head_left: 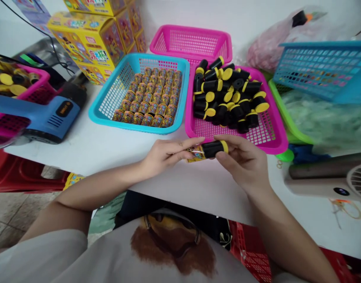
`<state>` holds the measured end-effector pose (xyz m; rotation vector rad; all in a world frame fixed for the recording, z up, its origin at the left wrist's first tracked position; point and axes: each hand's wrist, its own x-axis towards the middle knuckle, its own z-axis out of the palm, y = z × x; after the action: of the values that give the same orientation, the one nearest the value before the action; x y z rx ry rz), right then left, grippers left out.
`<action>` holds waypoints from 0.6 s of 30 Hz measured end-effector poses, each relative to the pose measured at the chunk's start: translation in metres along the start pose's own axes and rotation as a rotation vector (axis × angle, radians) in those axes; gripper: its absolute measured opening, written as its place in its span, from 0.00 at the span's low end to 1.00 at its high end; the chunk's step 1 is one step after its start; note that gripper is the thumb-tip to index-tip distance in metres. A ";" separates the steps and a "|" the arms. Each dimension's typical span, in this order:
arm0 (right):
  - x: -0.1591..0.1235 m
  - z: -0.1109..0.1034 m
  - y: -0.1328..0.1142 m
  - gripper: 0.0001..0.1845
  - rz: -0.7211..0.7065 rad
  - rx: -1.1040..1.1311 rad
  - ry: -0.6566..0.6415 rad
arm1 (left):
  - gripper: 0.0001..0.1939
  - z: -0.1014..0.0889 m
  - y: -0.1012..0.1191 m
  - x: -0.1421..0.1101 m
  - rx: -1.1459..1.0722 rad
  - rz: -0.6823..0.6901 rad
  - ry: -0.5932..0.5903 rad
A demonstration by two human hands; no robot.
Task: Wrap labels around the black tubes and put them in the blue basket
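In front of the pink basket, my right hand (247, 163) grips a black canister (211, 149) by its yellow-capped end, thumb and fingers on either side. A shiny printed sleeve (196, 152) meets the canister's other end. My left hand (163, 157) pinches this sleeve between its fingers; how far the sleeve reaches over the canister is hard to make out. Behind them, the pink basket (276, 135) holds a loose pile of black canisters (227, 98) with yellow caps. To its left, the blue basket (93, 114) contains rows of small cylinders (149, 98) with printed wraps.
A blue heat gun (55, 114) lies at the left beside another pink basket (41, 84). Yellow printed boxes (86, 43) are stacked at the back. On the right are a tilted blue basket (325, 70), a green basket (289, 118) with clear film, and a small fan (325, 184).
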<state>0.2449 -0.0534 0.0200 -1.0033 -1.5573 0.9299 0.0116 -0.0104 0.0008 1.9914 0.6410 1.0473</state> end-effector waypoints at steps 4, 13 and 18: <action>0.002 -0.005 0.004 0.18 -0.116 -0.013 -0.045 | 0.21 0.005 -0.001 -0.002 -0.162 -0.032 0.011; -0.003 0.010 0.015 0.24 -0.068 0.098 -0.092 | 0.60 0.012 -0.004 -0.003 -0.447 -0.222 -0.085; -0.010 0.022 0.016 0.21 -0.379 -0.404 -0.064 | 0.66 0.010 -0.003 0.000 -0.537 -0.274 0.043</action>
<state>0.2273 -0.0589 -0.0027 -0.9083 -1.9525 0.3944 0.0195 -0.0128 -0.0050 1.3786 0.5627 0.9713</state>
